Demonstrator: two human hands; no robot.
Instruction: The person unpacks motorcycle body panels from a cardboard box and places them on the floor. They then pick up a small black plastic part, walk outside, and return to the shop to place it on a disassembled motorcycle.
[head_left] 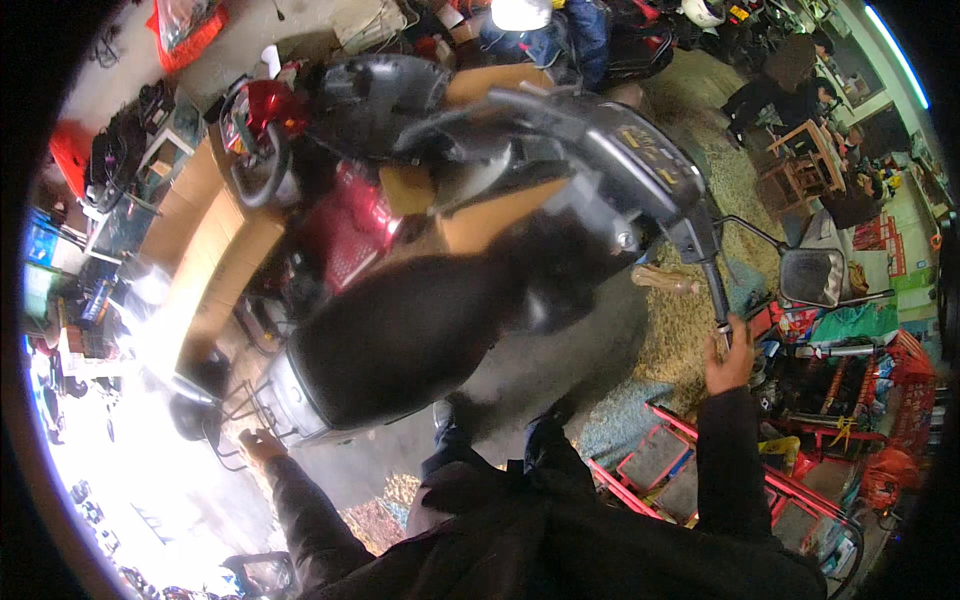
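A scooter with a long black seat [390, 330] stands crosswise in front of me, its front end to the right. My right hand [731, 362] is closed round the end of the near handlebar grip [715, 290]. From that side of the handlebar a black mirror [812, 275] sticks out. At the tail, behind the seat, my left hand [260, 447] is closed on the thin metal rear rack [243, 402]. The footboard is partly hidden by the seat and the dark front part.
Cardboard [205, 270] and a red scooter [350, 225] crowd the far side. Red-framed metal racks [655, 458] stand close by my right arm. People and a wooden stool [805, 160] are at the far right. Bright glare washes out the left.
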